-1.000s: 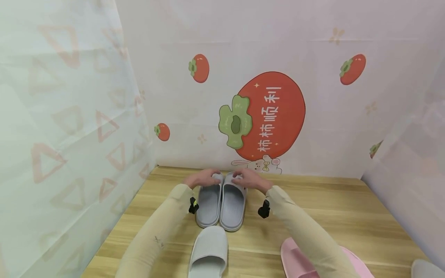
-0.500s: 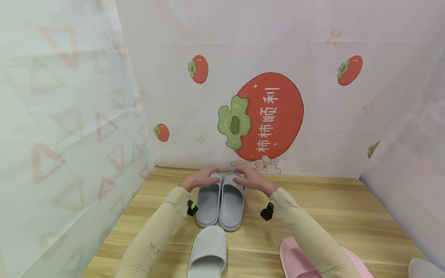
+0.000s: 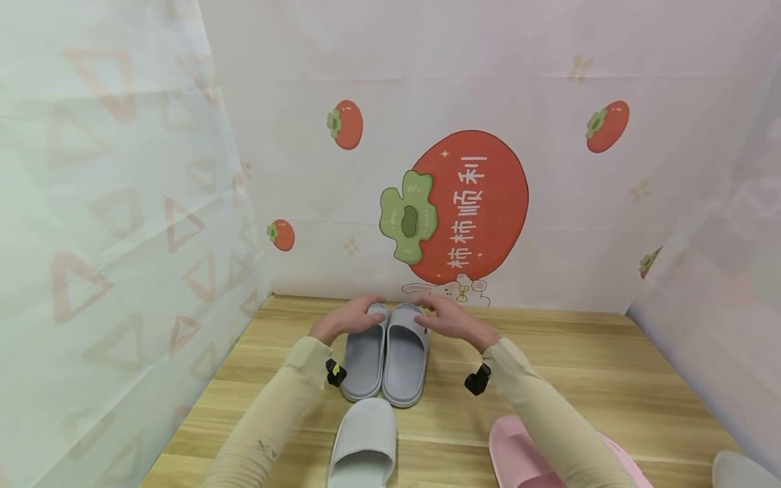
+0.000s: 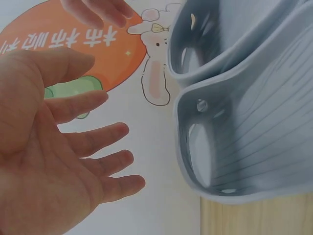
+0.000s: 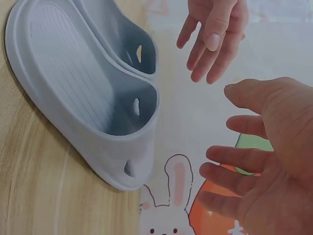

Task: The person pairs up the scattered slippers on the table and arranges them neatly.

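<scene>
A pair of blue-grey slippers (image 3: 405,369) lies side by side near the back wall, toes toward it. My left hand (image 3: 346,317) is over the toe end of the left slipper (image 3: 363,364). Over the toe end of the other one hangs my right hand (image 3: 453,318). In the left wrist view the left hand (image 4: 73,137) has its fingers spread, apart from the slippers (image 4: 264,112). The right wrist view likewise shows the right hand (image 5: 264,156) with fingers extended and nothing in it, a gap away from the slippers (image 5: 78,73).
A single light grey slipper (image 3: 366,437) lies just in front of the pair. Pink slippers (image 3: 518,451) lie partly under the right sleeve (image 3: 549,417). A whitish slipper (image 3: 738,471) shows at the right edge. Printed sheets (image 3: 293,169) border the wooden surface (image 3: 549,352).
Both hands have drawn slightly apart, with the wrists shifting outward. The slippers stay where they are, and the head view has shifted slightly.
</scene>
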A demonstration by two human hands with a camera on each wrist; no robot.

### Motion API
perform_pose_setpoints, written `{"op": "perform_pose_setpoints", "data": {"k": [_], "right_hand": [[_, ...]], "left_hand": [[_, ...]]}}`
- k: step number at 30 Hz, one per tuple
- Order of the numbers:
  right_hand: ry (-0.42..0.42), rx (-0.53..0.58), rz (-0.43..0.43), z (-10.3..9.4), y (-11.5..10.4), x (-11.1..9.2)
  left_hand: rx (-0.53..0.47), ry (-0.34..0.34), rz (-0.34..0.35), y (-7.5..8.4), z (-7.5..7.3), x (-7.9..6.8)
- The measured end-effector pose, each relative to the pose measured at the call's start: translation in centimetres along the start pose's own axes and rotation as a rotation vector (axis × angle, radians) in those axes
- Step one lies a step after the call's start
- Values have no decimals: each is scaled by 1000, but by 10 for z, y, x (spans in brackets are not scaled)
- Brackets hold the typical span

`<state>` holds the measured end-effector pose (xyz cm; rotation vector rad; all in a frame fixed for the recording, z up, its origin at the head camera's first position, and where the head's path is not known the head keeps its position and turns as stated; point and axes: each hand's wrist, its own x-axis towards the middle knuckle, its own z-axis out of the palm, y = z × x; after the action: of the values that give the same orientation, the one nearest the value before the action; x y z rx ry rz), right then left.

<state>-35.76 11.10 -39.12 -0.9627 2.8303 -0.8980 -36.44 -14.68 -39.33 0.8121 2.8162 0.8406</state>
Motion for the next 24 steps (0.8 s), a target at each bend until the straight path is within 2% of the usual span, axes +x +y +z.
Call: {"op": "perform_pose_setpoints", "data": {"k": [9,16,24], "right_hand": [[27,3,-20,-4,-2,-11],[64,40,3,-12,-4,-32],[86,41,54,-19,-1,-48]], "left_hand": [[-15,46,47,1,6,-5],[-69,62,43,0,11,-10],[-60,62,36,-1,16,-14]]}}
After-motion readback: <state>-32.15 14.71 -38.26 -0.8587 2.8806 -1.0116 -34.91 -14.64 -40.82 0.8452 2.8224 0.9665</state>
